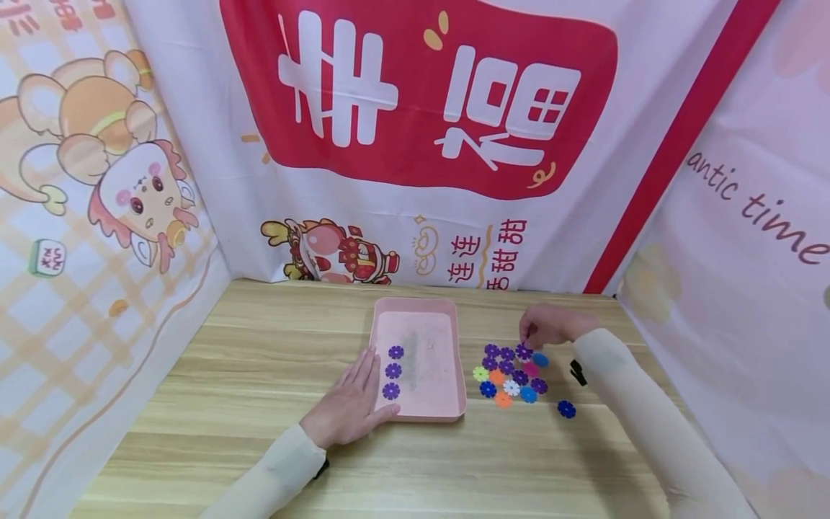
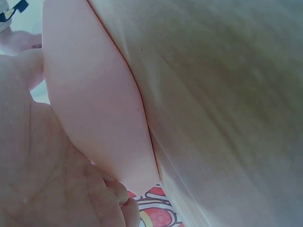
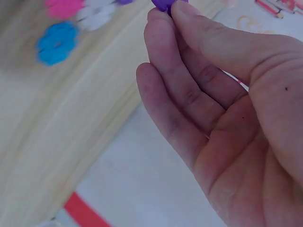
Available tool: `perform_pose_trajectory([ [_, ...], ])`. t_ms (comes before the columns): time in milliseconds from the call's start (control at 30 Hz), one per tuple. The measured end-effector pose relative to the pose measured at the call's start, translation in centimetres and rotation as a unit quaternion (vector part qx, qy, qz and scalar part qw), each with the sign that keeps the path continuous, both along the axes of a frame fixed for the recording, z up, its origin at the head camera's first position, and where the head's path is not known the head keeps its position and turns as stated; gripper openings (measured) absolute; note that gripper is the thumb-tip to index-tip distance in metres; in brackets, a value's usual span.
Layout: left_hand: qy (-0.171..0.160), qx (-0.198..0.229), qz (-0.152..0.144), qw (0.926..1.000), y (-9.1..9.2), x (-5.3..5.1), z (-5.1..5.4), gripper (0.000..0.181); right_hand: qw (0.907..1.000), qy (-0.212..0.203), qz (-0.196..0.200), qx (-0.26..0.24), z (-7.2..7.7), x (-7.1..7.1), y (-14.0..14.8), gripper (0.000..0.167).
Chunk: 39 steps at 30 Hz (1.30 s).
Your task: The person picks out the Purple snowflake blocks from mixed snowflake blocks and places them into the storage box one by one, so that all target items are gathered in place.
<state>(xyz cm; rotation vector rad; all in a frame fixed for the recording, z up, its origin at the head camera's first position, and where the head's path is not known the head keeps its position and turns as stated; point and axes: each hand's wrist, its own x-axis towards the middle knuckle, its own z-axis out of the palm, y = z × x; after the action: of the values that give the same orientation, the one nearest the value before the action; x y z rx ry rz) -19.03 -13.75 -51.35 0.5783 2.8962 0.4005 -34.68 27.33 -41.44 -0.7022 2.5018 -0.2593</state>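
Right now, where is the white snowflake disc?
In the head view, the white snowflake disc lies on the wooden table, right of the pink tray, with a light blue disc to its right and an orange disc at its lower left.

Bright head view, 2 dimmer wrist views, soft shadow across the tabletop (image 1: 493, 461)

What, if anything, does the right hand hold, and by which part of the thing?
The right hand pinches one purple flower-shaped piece by its edge.
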Motion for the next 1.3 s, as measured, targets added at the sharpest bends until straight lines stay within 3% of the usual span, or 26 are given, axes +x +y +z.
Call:
perform_pose_trajectory([
  [433, 0.004, -0.001, -0.009, 1.0, -0.1, 0.1, 0.1, 0.099, 0.9972, 0.05, 0.055, 0.0, 1.8, -1.9, -10.6, 0.013],
  [633, -0.001, 0.01, -0.004, 0.9999, -0.1, 0.3, 0.4, 0.1, 0.9957, 0.062, 0.067, -0.017, 1.7, -2.5, -15.4, 0.014],
  [767, 0.0, 0.012, -0.004, 0.9999, -0.1, 0.4, 0.5, 0.1, 0.9946, 0.067, 0.065, -0.044, 0.8, -3.0, -17.7, 0.014],
  [900, 0.003, 0.013, -0.002, 0.9999, -0.2, 0.6, 0.4, 0.1, 0.9921, 0.085, 0.058, -0.072, -1.0, -3.5, -19.3, 0.012],
  [1167, 0.006, 0.012, -0.008, 0.9999, -0.3, 0.4, 0.3, 0.1, 0.9876, 0.071, 0.012, -0.14, -5.2, -4.1, -20.9, 0.015],
  [1300, 0.01, 0.01, -0.009, 0.9999, -0.2, 0.3, 0.3, 0.098, 0.9868, 0.083, -0.021, -0.137, -6.2, -4.0, -21.2, 0.014],
])
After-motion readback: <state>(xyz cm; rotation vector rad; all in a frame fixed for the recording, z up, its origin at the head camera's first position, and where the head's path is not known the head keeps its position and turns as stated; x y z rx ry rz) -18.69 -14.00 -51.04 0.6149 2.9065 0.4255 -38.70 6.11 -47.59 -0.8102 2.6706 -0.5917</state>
